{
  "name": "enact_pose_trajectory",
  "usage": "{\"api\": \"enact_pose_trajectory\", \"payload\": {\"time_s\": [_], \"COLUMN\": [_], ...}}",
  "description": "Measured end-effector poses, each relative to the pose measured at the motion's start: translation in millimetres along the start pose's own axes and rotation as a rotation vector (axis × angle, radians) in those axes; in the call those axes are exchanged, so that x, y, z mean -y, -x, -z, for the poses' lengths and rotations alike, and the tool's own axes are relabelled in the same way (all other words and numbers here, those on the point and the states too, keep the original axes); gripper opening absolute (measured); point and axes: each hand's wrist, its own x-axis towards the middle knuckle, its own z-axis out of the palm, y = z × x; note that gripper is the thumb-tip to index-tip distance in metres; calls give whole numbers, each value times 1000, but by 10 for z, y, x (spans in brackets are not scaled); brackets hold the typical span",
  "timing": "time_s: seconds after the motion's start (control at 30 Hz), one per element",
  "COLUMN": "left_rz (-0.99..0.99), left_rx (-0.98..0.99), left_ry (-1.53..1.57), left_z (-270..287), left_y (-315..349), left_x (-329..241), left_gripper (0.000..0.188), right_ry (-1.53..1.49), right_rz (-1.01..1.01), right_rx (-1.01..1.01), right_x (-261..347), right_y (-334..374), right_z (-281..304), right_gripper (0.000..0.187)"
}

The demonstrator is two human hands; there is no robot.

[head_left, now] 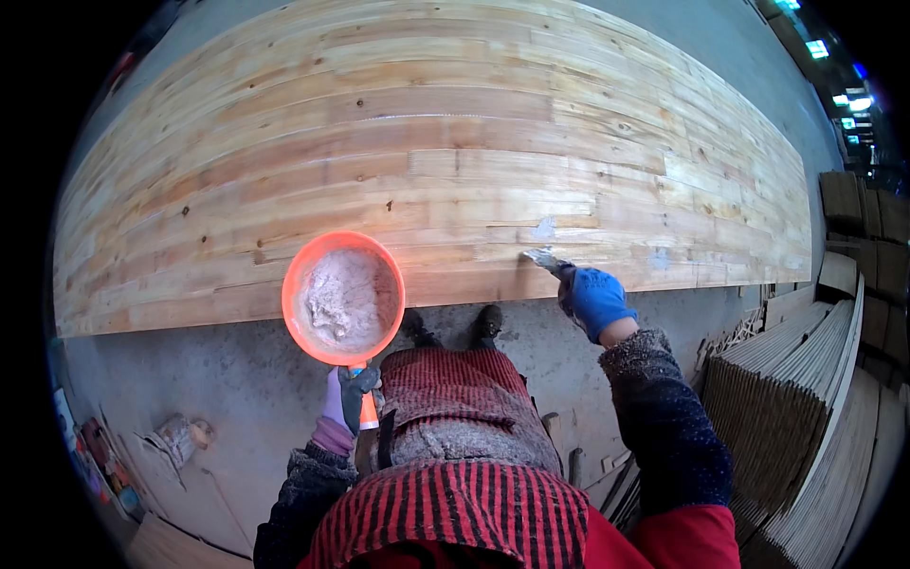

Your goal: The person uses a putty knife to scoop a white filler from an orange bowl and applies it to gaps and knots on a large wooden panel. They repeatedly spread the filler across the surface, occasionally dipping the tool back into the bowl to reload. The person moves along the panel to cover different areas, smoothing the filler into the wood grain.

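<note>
My left hand (354,396), in a dark and purple glove, is closed round the handle of an orange pan (398,284). Pale pinkish-white filler paste (343,302) lies heaped inside it, and the pan hangs over the near edge of a large wooden panel (313,161). In a blue glove, my right hand (595,302) grips a putty knife (545,259). Its paste-smeared blade meets the panel near the front edge, just below a whitish paste patch (544,228). Another pale patch (660,257) shows farther right.
Stacks of thin wooden boards (777,398) stand at the lower right, close to my right arm. Brown stacked pieces (863,213) rise behind them. A crumpled bag-like bundle (177,441) lies on the grey concrete floor (256,379) at the left.
</note>
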Motion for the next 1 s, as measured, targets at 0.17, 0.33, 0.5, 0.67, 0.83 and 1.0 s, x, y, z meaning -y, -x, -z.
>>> {"api": "enact_pose_trajectory", "payload": {"time_s": [0.17, 0.33, 0.5, 0.67, 0.83, 1.0], "left_rz": [-9, 12, 39, -21, -39, -20], "left_rx": [5, -37, 26, 16, 68, 78], "left_ry": [3, 23, 71, 35, 124, 123], "left_z": [6, 85, 97, 80, 121, 120], "left_y": [-49, -6, -50, -96, -134, -86], "left_x": [6, 47, 40, 63, 194, 110], "left_gripper": [17, 18, 16, 13, 17, 21], "right_ry": [15, -10, 77, 117, 178, 277], "right_rz": [-111, 158, -10, -37, 30, -39], "right_rx": [-90, -229, -230, 136, 63, 131], "right_x": [494, 470, 814, 655, 646, -136], "right_y": [-161, 6, -127, 128, -197, -163], "right_z": [-604, -323, -994, -299, 39, -10], "right_gripper": [23, 21, 22, 35, 33, 31]}}
